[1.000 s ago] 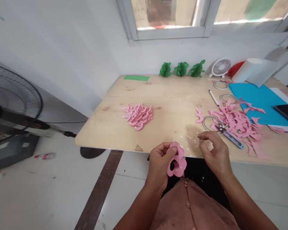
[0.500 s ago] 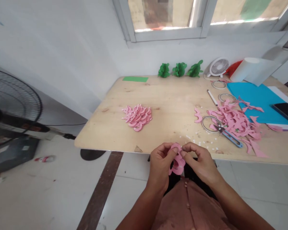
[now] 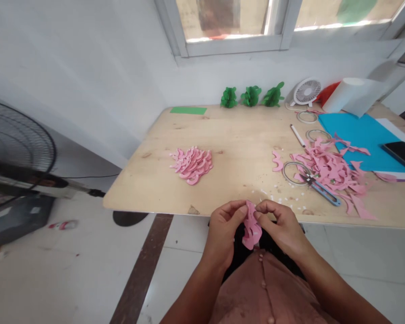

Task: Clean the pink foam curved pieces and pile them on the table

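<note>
A pink foam flower piece (image 3: pixel 251 228) hangs between both my hands, just in front of the wooden table's near edge (image 3: pixel 162 208). My left hand (image 3: pixel 223 230) pinches its upper left side with thumb and fingers closed. Pressed against the same top part, my right hand (image 3: pixel 281 227) pinches it from the right. A neat pile of pink cut petals (image 3: pixel 191 164) lies on the table to the left. Pink offcuts (image 3: pixel 331 170) lie heaped at the right.
Small snips (image 3: pixel 320 188) and wire rings (image 3: pixel 294 173) lie among the offcuts. A pen (image 3: pixel 297 135), blue sheet (image 3: pixel 357 139), phone (image 3: pixel 402 154), small white fan (image 3: pixel 307 92) and three green paper ornaments (image 3: pixel 251 96) sit farther back. A standing fan (image 3: pixel 16 157) is on the floor at left.
My right hand came from the table edge to the flower piece and pinched it. The piece has since been folded narrower between both hands.
</note>
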